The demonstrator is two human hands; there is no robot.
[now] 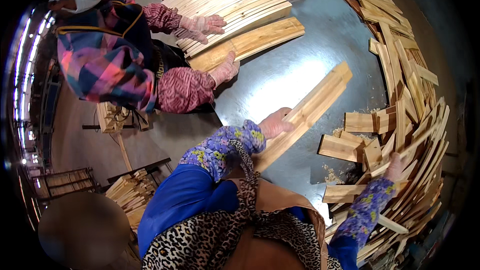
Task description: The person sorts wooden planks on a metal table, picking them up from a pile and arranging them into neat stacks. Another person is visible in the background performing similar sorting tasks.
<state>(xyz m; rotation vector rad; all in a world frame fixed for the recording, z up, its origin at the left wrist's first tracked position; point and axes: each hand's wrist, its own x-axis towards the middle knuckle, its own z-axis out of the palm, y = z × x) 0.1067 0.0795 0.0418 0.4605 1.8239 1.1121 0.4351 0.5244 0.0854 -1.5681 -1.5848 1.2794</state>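
Note:
My left hand (277,123) is closed on the near left edge of a pair of long pale wooden boards (316,104) lying side by side on the metal table (280,82). Out to the right, my right hand (394,167) reaches into a heap of loose wooden slats (417,90). Its fingers look closed on a thin wooden slat (412,151) at the edge of the heap, though they are small and partly hidden there. Purple flowered sleeves cover both my forearms.
Across the table at upper left, a co-worker's gloved hands (225,70) rest by a wide board (255,40) and a row of slats (215,0). Short board ends (342,148) jut over the table's right side among wood shavings. More slats (130,192) are stacked at lower left.

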